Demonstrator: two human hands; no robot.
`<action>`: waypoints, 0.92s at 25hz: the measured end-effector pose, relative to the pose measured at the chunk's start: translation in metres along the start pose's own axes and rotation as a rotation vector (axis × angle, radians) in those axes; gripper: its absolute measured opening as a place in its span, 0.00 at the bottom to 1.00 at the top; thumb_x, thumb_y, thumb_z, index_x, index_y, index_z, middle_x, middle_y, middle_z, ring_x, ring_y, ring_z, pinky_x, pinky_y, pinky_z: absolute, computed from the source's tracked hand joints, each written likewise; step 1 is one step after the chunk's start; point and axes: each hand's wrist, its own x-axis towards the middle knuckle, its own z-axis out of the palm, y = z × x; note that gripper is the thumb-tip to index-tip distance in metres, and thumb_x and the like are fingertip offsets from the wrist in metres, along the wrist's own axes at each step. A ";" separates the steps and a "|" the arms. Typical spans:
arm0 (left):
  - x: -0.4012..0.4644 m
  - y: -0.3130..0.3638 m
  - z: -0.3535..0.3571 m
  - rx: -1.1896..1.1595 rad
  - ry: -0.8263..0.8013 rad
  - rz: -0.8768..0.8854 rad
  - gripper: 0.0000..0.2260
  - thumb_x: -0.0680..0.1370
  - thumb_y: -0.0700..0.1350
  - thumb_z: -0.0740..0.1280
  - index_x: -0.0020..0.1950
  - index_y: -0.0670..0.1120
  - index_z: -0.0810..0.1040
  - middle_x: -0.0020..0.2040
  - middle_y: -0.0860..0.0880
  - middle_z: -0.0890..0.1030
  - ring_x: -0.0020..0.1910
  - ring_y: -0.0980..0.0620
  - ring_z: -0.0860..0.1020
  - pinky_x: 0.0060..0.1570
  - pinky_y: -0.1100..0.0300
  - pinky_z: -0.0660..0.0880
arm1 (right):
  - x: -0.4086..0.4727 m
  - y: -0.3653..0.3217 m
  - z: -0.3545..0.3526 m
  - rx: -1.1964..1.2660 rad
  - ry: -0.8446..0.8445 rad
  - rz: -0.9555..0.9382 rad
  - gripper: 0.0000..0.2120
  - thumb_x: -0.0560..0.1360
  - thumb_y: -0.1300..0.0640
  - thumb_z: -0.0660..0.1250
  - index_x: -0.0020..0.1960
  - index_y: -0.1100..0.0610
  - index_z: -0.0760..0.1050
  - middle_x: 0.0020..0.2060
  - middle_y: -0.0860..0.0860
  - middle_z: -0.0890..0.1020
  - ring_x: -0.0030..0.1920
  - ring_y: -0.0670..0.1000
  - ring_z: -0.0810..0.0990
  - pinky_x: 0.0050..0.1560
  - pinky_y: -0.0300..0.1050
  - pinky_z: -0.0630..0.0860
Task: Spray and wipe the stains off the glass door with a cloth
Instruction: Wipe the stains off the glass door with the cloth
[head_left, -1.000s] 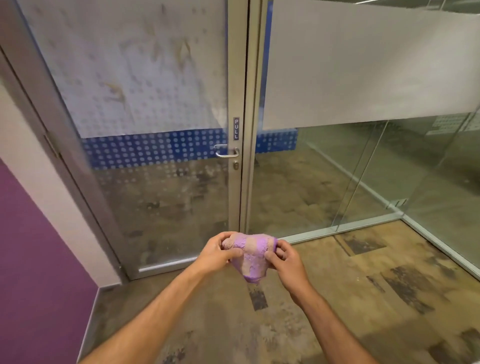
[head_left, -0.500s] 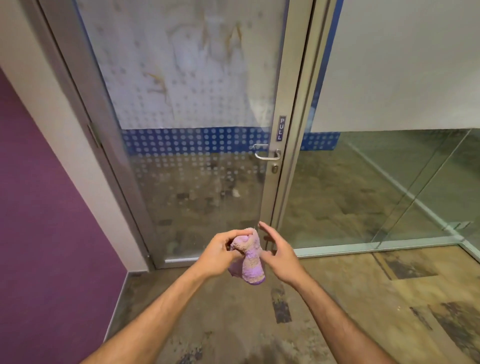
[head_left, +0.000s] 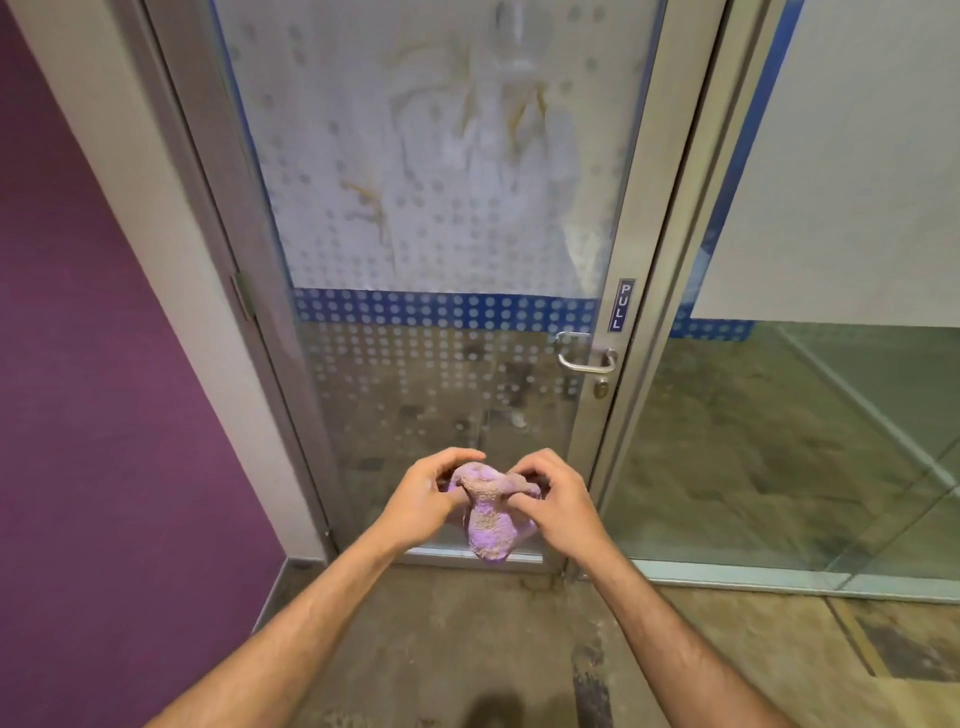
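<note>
A bunched purple cloth (head_left: 488, 519) hangs between my hands at waist height, soiled brownish in places. My left hand (head_left: 423, 501) grips its left side and my right hand (head_left: 558, 501) pinches its upper right edge. Straight ahead stands the glass door (head_left: 431, 218) with frosted dotted film. Brown streaky stains (head_left: 371, 208) mark the frosted part at left, and more stains (head_left: 524, 111) sit higher up near the middle. No spray bottle is in view.
The door has a metal lever handle (head_left: 587, 358) and a PULL sign (head_left: 621, 305) on its right stile. A purple wall (head_left: 104, 389) closes the left side. Glass partition panels (head_left: 831, 260) run to the right. The floor (head_left: 467, 649) is mottled brown.
The view has swung and moved closer, bringing the door to the centre. My hands have kept reworking the cloth; the right hand, briefly open beside it, now pinches it again.
</note>
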 end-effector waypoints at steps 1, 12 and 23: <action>0.005 -0.002 0.002 -0.004 0.026 -0.001 0.17 0.73 0.31 0.70 0.57 0.48 0.84 0.50 0.45 0.87 0.45 0.53 0.82 0.46 0.51 0.81 | 0.006 0.001 0.002 0.006 0.031 -0.010 0.10 0.62 0.65 0.72 0.41 0.53 0.78 0.43 0.51 0.79 0.44 0.49 0.78 0.47 0.43 0.74; 0.067 -0.033 -0.047 -0.014 0.224 -0.031 0.15 0.69 0.40 0.71 0.53 0.54 0.82 0.53 0.53 0.85 0.52 0.53 0.83 0.53 0.46 0.82 | 0.089 0.009 0.031 0.189 -0.050 0.098 0.11 0.67 0.66 0.73 0.40 0.53 0.74 0.33 0.45 0.77 0.34 0.44 0.72 0.36 0.41 0.69; 0.176 -0.062 -0.139 0.143 -0.382 0.117 0.08 0.71 0.53 0.75 0.45 0.52 0.83 0.42 0.60 0.81 0.42 0.62 0.77 0.48 0.60 0.73 | 0.196 -0.012 0.076 0.063 -0.085 0.076 0.14 0.66 0.61 0.71 0.48 0.48 0.80 0.43 0.44 0.84 0.44 0.43 0.80 0.50 0.43 0.76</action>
